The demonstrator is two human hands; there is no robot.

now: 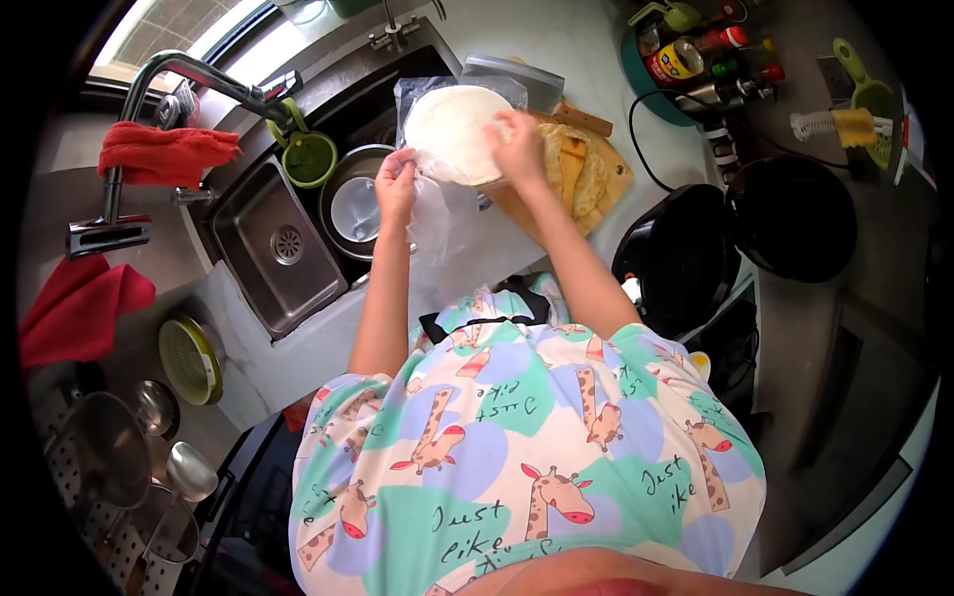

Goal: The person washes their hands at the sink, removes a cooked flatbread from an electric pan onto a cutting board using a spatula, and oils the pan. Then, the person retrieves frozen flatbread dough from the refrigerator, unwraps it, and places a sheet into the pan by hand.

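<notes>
L hand: thumb + fingers nearly closed, pinching thin clear film at the near-left edge of the pale round sheet; film hangs loose below that hand. R hand: fingers curled over the sheet's right edge, a bit blurred, can't tell if it has a grip or just touches.

Sheet loc: btwn the hands and slightly beyond them, w/ clear plastic sticking out past its far edge. Looks like uncooked dough, imo.

Status, my read: separation of film from sheet is partway. Done: some film is loose at the L hand. Left: sheet isn't clear of plastic; can't see what's under it, so no count of sheets remaining.

Also done, prob: browned flatbreads lie on the wooden board, just right of the R hand, so an earlier batch looks cooked. Black round pan, further right and closer to the body than the R hand, is open; can't make out any bread in it. Sheet isn't in the pan yet.
</notes>
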